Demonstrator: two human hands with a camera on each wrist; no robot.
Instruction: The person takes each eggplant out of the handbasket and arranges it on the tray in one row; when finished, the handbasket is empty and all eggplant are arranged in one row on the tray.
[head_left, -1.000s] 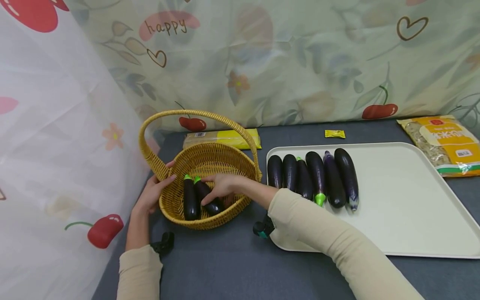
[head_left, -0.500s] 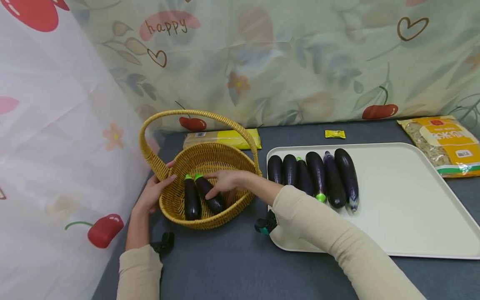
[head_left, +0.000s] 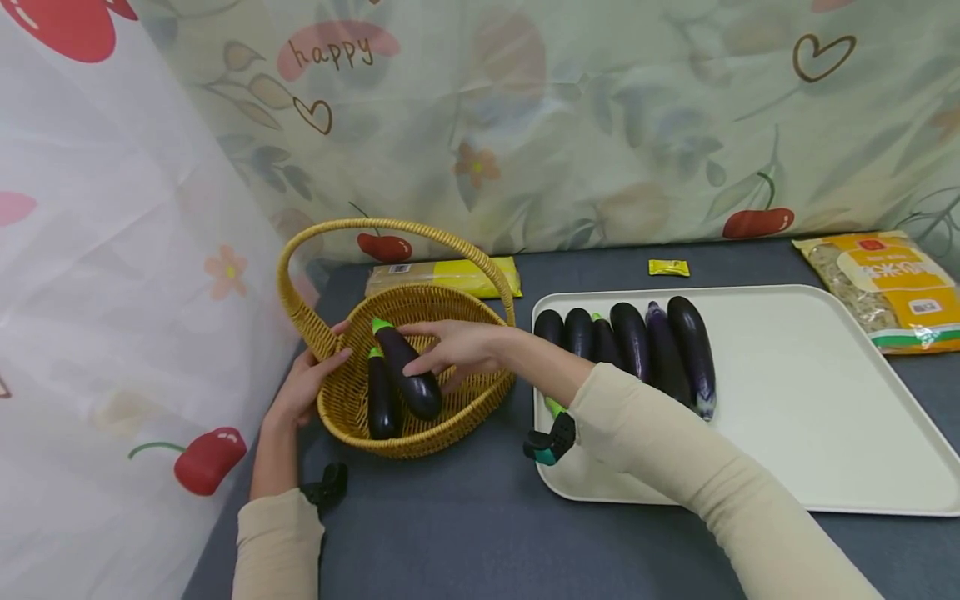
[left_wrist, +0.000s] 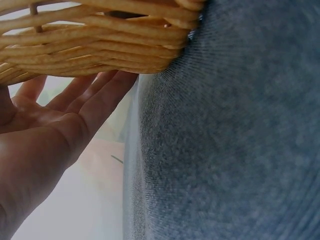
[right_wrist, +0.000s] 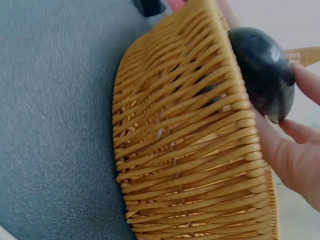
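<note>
In the head view my right hand (head_left: 468,346) pinches a dark purple eggplant (head_left: 411,379) by its sides, thumb on the near side. This eggplant is tilted, green cap to the upper left, over the inside of a yellow wicker basket (head_left: 420,446). In the right wrist view its rounded end (right_wrist: 262,70) sticks up past the rim. Another eggplant (head_left: 382,400) lies in the basket, left of it. At the basket's left side my left hand (head_left: 303,387) holds the wall near the handle base; the left wrist view shows its fingers (left_wrist: 105,97) against the wickerwork.
On the right lies a white tray (head_left: 810,400) with several eggplants along its left side, partly behind the right forearm. A yellow packet (head_left: 472,277) lies behind the basket. Farther right are a small yellow wrapper (head_left: 667,267) and an orange bag (head_left: 892,287). The basket handle (head_left: 405,225) arches overhead.
The right hand has raised the eggplant from beside the other one, up and away from the basket's near wall. The left hand and the basket have stayed in place.
</note>
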